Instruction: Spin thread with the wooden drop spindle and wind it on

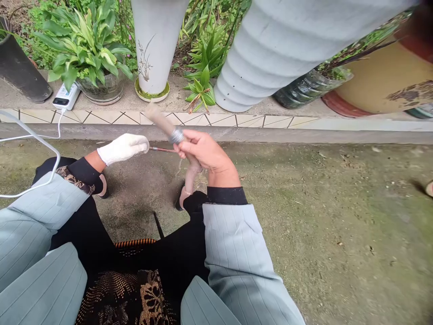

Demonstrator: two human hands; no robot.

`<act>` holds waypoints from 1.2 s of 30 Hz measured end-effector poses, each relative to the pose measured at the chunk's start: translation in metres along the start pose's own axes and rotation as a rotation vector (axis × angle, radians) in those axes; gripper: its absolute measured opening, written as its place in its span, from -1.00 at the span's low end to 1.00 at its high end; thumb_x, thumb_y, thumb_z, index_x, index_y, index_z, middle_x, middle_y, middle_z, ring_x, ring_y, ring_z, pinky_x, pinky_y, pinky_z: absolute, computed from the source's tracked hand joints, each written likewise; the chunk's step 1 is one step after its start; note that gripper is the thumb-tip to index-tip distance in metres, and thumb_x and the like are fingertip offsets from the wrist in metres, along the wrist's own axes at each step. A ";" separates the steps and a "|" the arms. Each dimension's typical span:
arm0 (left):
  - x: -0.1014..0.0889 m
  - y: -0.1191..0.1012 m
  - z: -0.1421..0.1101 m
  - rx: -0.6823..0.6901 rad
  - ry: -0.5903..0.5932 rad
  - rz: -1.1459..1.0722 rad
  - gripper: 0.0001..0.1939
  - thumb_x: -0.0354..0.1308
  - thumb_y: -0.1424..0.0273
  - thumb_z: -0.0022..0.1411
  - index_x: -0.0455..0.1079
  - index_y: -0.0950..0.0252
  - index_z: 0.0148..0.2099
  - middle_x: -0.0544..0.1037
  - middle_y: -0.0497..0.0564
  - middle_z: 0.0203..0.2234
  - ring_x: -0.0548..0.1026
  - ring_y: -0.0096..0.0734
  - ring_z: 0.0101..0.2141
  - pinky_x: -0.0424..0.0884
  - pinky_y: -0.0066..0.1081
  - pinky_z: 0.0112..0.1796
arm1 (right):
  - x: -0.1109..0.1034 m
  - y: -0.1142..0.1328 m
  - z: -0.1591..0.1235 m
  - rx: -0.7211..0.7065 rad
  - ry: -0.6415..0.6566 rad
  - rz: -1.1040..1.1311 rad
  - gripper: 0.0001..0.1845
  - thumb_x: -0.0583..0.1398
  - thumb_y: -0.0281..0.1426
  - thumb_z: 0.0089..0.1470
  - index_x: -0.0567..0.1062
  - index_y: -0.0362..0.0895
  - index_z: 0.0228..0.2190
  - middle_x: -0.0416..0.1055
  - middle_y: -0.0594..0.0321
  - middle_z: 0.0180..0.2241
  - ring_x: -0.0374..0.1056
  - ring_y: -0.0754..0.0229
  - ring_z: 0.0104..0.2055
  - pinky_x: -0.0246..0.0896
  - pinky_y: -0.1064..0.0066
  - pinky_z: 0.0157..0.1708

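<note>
My left hand [123, 149] wears a white knit glove. Its fingers are closed at the near end of a thin reddish-brown rod [163, 149], which has a band of wire round it. Across from it, my bare right hand [203, 151] grips a thick pale stick-like piece [160, 121], blurred at its far end. Silvery wire [177, 135] is wound round this piece just beyond my fingers. A curved pale length [192, 174] comes out below the right hand; whether it is the same piece I cannot tell. The rod's right end is hidden by the right hand.
Ahead runs a low tiled ledge [216, 120] bearing a white planter [152, 49], a ribbed grey pot [270, 54], a potted leafy plant [91, 49] and a white power bank [66, 96]. A white cable [56, 158] loops at left. A shoe tip [429, 188] shows far right.
</note>
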State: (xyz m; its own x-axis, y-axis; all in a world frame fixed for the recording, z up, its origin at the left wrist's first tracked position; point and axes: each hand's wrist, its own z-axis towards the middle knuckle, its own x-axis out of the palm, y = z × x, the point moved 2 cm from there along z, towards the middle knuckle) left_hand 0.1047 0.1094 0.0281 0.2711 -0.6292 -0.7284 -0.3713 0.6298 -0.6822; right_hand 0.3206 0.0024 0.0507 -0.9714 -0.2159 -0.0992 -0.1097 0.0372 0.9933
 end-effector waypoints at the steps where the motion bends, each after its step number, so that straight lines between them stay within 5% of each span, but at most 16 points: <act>1: 0.003 -0.002 0.000 0.010 0.028 -0.013 -0.63 -0.10 0.21 0.31 0.42 0.37 -0.24 0.50 0.00 -0.40 0.36 -0.45 -0.42 0.28 -0.48 -0.31 | -0.004 0.001 0.001 -0.059 -0.165 0.064 -0.57 0.26 -0.11 -0.03 0.46 -0.15 -0.22 0.31 0.33 -0.49 0.16 0.36 -0.51 0.14 0.50 -0.50; 5: 0.023 -0.019 -0.002 0.182 0.284 -0.015 -0.64 -0.12 0.25 0.34 0.41 0.35 -0.26 0.50 -0.01 -0.39 0.37 -0.48 -0.41 0.26 -0.52 -0.29 | -0.014 -0.009 0.007 -0.069 -0.523 0.105 -0.60 0.21 -0.05 0.02 0.43 -0.09 -0.24 0.30 0.33 -0.48 0.19 0.36 -0.51 0.20 0.50 -0.48; 9: 0.032 -0.035 -0.010 0.308 0.389 0.085 -0.69 -0.12 0.31 0.35 0.42 0.30 -0.26 0.49 -0.06 -0.45 0.36 -0.51 -0.47 0.23 -0.54 -0.35 | -0.016 -0.029 0.013 0.240 -0.491 -0.307 -0.68 0.17 -0.18 0.08 0.46 -0.13 -0.20 0.34 0.26 -0.47 0.25 0.28 -0.46 0.19 0.44 -0.45; 11: 0.027 -0.038 -0.013 0.310 0.329 0.166 -0.69 -0.11 0.30 0.34 0.42 0.29 -0.27 0.49 -0.06 -0.46 0.36 -0.50 -0.48 0.22 -0.52 -0.37 | -0.014 -0.035 0.012 0.446 -0.337 -0.675 -0.76 0.21 -0.30 0.03 0.51 -0.15 -0.25 0.39 0.19 -0.45 0.30 0.20 -0.39 0.15 0.40 -0.40; 13: 0.017 -0.036 -0.014 0.260 0.216 0.253 -0.66 -0.12 0.28 0.34 0.44 0.29 -0.29 0.50 -0.06 -0.46 0.37 -0.49 -0.48 0.21 -0.51 -0.37 | -0.007 -0.039 0.010 0.607 -0.016 -0.928 -0.83 0.24 -0.38 -0.04 0.55 -0.15 -0.34 0.42 0.16 -0.46 0.31 0.16 -0.38 0.11 0.38 -0.38; 15: 0.006 -0.032 -0.014 0.182 0.112 0.318 -0.64 -0.12 0.27 0.33 0.45 0.30 -0.29 0.51 -0.05 -0.45 0.38 -0.48 -0.46 0.22 -0.51 -0.37 | 0.006 -0.040 0.006 0.674 0.381 -0.899 -0.85 0.24 -0.40 -0.07 0.56 -0.13 -0.37 0.40 0.22 -0.51 0.28 0.22 -0.44 0.07 0.40 -0.42; 17: -0.004 -0.026 -0.013 0.089 0.036 0.354 -0.64 -0.12 0.27 0.32 0.47 0.30 -0.27 0.52 -0.04 -0.44 0.41 -0.46 -0.44 0.23 -0.50 -0.36 | 0.018 -0.037 0.002 0.629 0.648 -0.711 -0.82 0.23 -0.39 -0.06 0.56 -0.12 -0.33 0.36 0.31 -0.55 0.22 0.30 -0.51 0.05 0.44 -0.46; 21: -0.015 -0.016 -0.011 -0.077 -0.080 0.401 -0.66 -0.10 0.27 0.31 0.48 0.30 -0.21 0.53 -0.02 -0.42 0.45 -0.41 -0.40 0.25 -0.46 -0.33 | 0.028 -0.028 0.002 0.461 0.718 -0.477 -0.74 0.22 -0.38 -0.06 0.54 -0.15 -0.25 0.33 0.37 -0.54 0.17 0.36 -0.53 0.03 0.48 -0.49; 28: -0.008 0.004 -0.004 -0.193 -0.046 0.441 -0.65 -0.11 0.25 0.29 0.47 0.30 -0.19 0.52 0.02 -0.42 0.45 -0.34 -0.40 0.25 -0.43 -0.35 | 0.020 -0.009 -0.002 0.238 0.607 -0.195 -0.63 0.28 -0.23 -0.10 0.52 -0.20 -0.25 0.34 0.36 -0.51 0.15 0.37 -0.51 0.07 0.49 -0.48; 30: 0.002 0.003 -0.003 -0.148 0.009 0.331 -0.65 -0.11 0.25 0.29 0.46 0.31 -0.23 0.51 0.00 -0.43 0.43 -0.37 -0.41 0.26 -0.45 -0.35 | 0.017 -0.004 -0.002 0.158 0.423 -0.092 -0.61 0.30 -0.19 -0.11 0.49 -0.21 -0.28 0.31 0.36 -0.52 0.14 0.37 -0.51 0.08 0.50 -0.50; 33: 0.019 -0.010 -0.003 -0.006 0.165 0.091 -0.64 -0.12 0.25 0.29 0.43 0.34 -0.30 0.50 -0.02 -0.42 0.41 -0.44 -0.41 0.29 -0.48 -0.31 | 0.009 -0.007 0.003 0.052 -0.015 0.028 -0.61 0.25 -0.12 -0.04 0.44 -0.19 -0.32 0.29 0.35 -0.52 0.13 0.38 -0.54 0.10 0.51 -0.51; 36: 0.026 -0.026 -0.004 0.070 0.206 -0.058 -0.63 -0.13 0.25 0.31 0.41 0.36 -0.28 0.50 -0.01 -0.40 0.39 -0.46 -0.39 0.30 -0.51 -0.28 | 0.001 -0.021 0.009 0.097 -0.316 -0.060 -0.65 0.17 -0.12 0.06 0.43 -0.17 -0.30 0.30 0.32 -0.51 0.14 0.36 -0.55 0.11 0.49 -0.51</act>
State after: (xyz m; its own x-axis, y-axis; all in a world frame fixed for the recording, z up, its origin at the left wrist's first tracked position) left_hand 0.1173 0.0751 0.0271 0.1002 -0.7403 -0.6648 -0.2963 0.6157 -0.7302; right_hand 0.3203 0.0106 0.0295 -0.9782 0.0923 -0.1858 -0.1732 0.1291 0.9764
